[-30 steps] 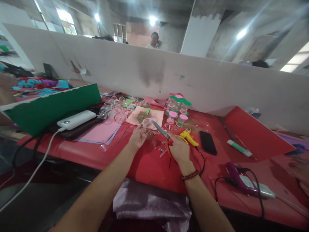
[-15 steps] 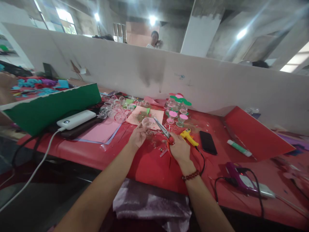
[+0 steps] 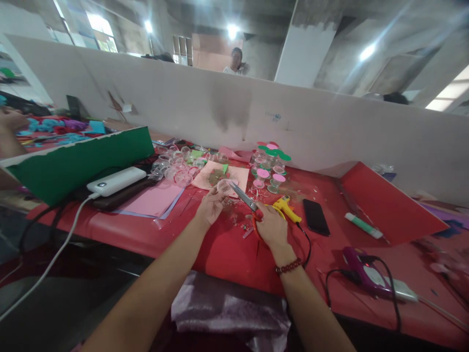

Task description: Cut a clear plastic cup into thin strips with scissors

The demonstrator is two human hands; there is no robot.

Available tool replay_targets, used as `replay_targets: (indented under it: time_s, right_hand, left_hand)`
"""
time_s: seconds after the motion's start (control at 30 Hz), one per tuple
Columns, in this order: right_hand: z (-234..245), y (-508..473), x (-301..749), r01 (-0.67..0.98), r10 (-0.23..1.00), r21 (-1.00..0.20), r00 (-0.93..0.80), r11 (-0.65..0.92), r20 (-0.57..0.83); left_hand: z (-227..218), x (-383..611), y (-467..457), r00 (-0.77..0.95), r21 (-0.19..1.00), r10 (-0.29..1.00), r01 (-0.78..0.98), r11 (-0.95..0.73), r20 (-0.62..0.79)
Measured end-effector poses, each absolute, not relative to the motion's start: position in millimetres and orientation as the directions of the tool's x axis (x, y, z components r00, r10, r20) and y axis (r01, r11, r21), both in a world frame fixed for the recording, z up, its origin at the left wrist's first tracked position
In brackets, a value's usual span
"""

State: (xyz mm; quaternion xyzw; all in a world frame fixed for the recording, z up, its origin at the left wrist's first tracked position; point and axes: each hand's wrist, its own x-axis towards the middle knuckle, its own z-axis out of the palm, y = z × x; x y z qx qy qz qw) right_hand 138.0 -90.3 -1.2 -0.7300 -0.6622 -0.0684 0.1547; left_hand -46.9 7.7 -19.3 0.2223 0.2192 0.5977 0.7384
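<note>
A clear plastic cup (image 3: 224,186) is pinched by its near side in the fingers of my left hand (image 3: 211,206). My right hand (image 3: 271,225) is wrapped round the red handles of a pair of scissors (image 3: 245,196). The blades point up and left, their tips right at the cup's rim; whether they touch it I cannot tell. Beneath and behind the cup lies a pale pink sheet (image 3: 240,175) with scraps and a green piece of paper (image 3: 224,168) on it. Small trimmings are scattered on the red tabletop (image 3: 227,249) below the hands.
Several clear cups (image 3: 176,166) are heaped at the back left; others with pink and green paper discs (image 3: 263,173) stand behind the scissors. A yellow glue gun (image 3: 288,209), phone (image 3: 315,216), glue stick (image 3: 363,225) and power strip (image 3: 370,276) lie right. A white power bank (image 3: 116,181) sits left.
The scissors have shifted slightly left, bringing their tips closer to the cup's rim. My left hand keeps its hold on the cup, almost still.
</note>
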Motion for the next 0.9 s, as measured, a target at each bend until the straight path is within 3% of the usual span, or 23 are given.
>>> replay_targets:
  time_s: [0.9]
  right_hand:
    - [1.8, -94.3, 136.5, 0.990, 0.966, -0.140, 0.045, -0.009, 0.254]
  left_hand:
    - [-18.7, -45.9, 6.3, 0.195, 0.601, 0.980, -0.779, 0.178, -0.036]
